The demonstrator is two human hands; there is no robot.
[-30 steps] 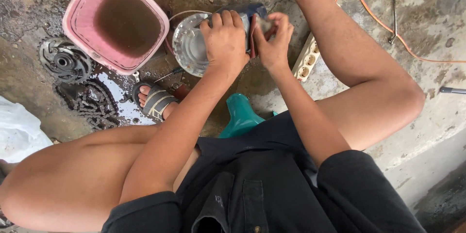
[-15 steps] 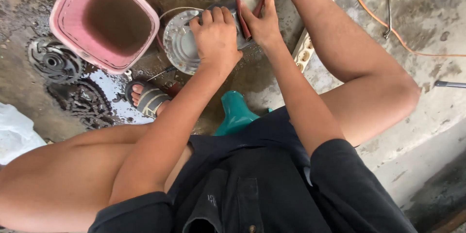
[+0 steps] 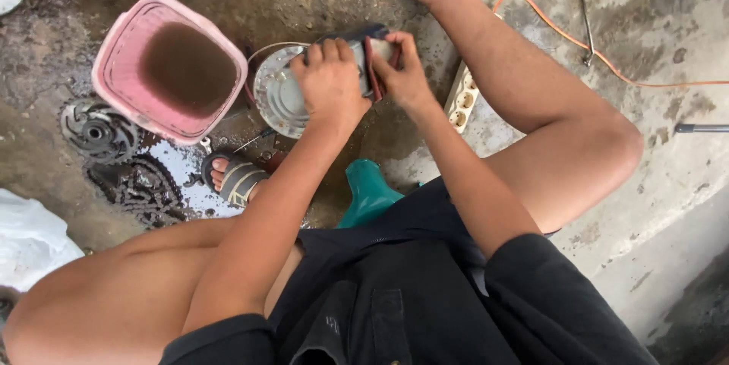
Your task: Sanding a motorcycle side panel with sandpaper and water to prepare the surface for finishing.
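The person squats low over a wet concrete floor [image 3: 531, 0], knees spread wide, and both hands meet at upper centre of the frame. The left hand [image 3: 328, 80] lies palm down on a round metal part [image 3: 275, 95], fingers curled over its far edge; its grip is closed on that part, seemingly to pin it flat against the floor. The right hand [image 3: 401, 76] sits just beside it, touching, and pinches a thin reddish sheet [image 3: 373, 69] against a dark block [image 3: 364, 37] at the part's right side. That grip is narrow, thumb and fingers pressed together on the sheet. What the sheet is cannot be told for sure; it looks like an abrasive strip.

In the upper left stands a pink tub [image 3: 168, 69] of brown liquid, close beside the metal part, within easy reach of the left arm. Below it, in a puddle at the left edge, lie a toothed wheel [image 3: 97, 131] and a greasy chain [image 3: 140, 186], parked clear of the work. A sandalled foot [image 3: 235, 176] rests next to them. A white power strip [image 3: 462, 99] lies right of the hands on drier ground, its orange cable [image 3: 607, 65] trailing off to the upper right. A green stool [image 3: 368, 194] peeks out beneath the person.
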